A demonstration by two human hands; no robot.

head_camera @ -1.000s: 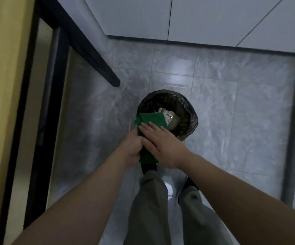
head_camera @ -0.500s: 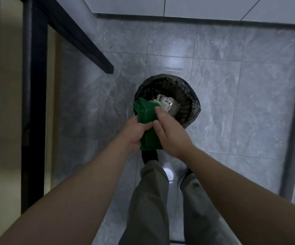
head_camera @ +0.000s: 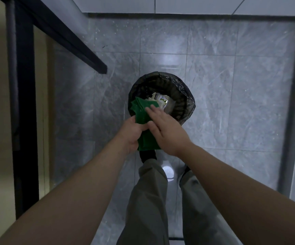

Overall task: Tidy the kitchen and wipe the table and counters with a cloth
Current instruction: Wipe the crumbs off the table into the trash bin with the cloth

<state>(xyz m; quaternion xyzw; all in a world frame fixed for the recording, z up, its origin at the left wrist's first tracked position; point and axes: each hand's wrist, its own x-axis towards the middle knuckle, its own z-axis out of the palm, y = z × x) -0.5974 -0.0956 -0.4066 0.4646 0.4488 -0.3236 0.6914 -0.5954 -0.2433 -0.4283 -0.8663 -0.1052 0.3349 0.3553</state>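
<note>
Left fingers (head_camera: 139,128) clamped on green cloth (head_camera: 141,110), right fingers (head_camera: 153,112) flat on it, lined bin (head_camera: 187,96) below, perhaps cartons (head_camera: 162,100) inside

One green cloth (head_camera: 143,110), coarse-textured, bunched into loose folds. Your left hand (head_camera: 131,133) grips it around the middle; your right hand (head_camera: 168,129) lies across its top with fingers straight. Its upper end fans out over the near-left rim of the black-lined bin (head_camera: 187,101). Its lower end shows just below your hands.
</note>
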